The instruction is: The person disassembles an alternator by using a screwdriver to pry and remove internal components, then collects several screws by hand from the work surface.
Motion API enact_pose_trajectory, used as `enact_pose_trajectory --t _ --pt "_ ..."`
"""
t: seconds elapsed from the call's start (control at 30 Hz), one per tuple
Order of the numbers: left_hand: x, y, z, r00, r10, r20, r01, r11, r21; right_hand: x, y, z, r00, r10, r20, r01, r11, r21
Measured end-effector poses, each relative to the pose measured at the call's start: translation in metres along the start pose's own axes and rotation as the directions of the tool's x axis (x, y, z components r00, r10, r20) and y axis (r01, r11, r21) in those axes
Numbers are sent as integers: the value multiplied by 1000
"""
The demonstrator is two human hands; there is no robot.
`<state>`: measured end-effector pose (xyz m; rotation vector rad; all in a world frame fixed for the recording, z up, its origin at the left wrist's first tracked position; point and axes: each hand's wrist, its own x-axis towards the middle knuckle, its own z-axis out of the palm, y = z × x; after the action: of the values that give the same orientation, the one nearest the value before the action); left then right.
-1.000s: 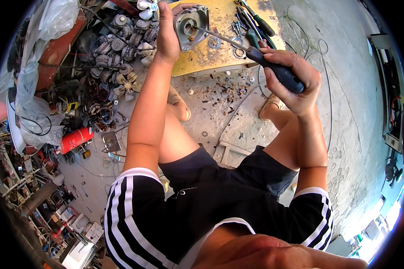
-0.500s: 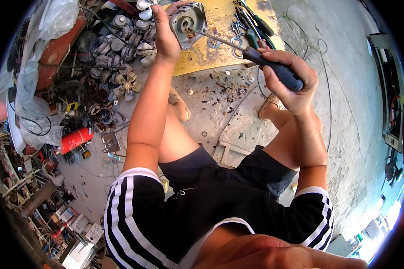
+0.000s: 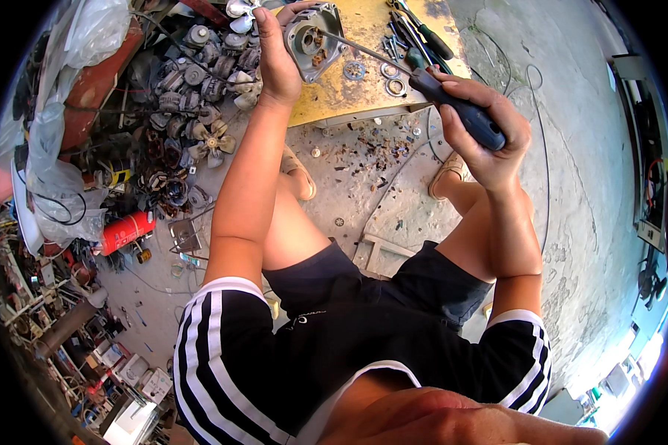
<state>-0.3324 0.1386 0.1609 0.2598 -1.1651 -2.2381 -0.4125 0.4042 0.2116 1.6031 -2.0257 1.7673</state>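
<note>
Metal housing (image 3: pixel 302 55): held up in the left hand (image 3: pixel 278 70) over the worktop (image 3: pixel 326 107), hollow side turned toward the screwdriver (image 3: pixel 460 107), presumably to expose the recess.
Left fingers: bent round the housing's back, thumb raised along its left; fingertips hidden.
Right hand (image 3: pixel 501 141): fingers wrapped round the dark handle, shaft aimed into the recess; handle probably gripped whole for control.
Shaft tip: set among brown residue (image 3: pixel 319 58); exact contact could not be told.
Residue type: not made out.
Metal rings (image 3: pixel 354 70), hand tools (image 3: pixel 436 44): laid on the worktop, likely kept within reach; tools overlapped, hard to separate.
White fan (image 3: pixel 241 10): cut off by the top edge.
</note>
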Motion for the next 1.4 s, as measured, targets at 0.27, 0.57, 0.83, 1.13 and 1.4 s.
enact_pose_trajectory --t 0.27,0.57,0.83,1.13,1.4 --pt "0 0 0 1000 9 -13 -9 1000 -3 -1 -5 4 999 -31 16 31 999 -16" --pt "-2 2 1 999 30 -27 -30 1000 -3 0 -3 4 998 -57 -7 57 998 7" --pt "1 7 -6 1000 -26 17 27 996 -82 -4 -1 1 1000 11 28 -13 998 67" --pt "-1 9 -5 999 -22 32 24 998 -61 -7 -4 1 987 159 -8 -157 981 112" --pt "-1 8 1 1000 -6 -3 6 999 -39 -2 -2 6 997 50 -56 -45 996 74"
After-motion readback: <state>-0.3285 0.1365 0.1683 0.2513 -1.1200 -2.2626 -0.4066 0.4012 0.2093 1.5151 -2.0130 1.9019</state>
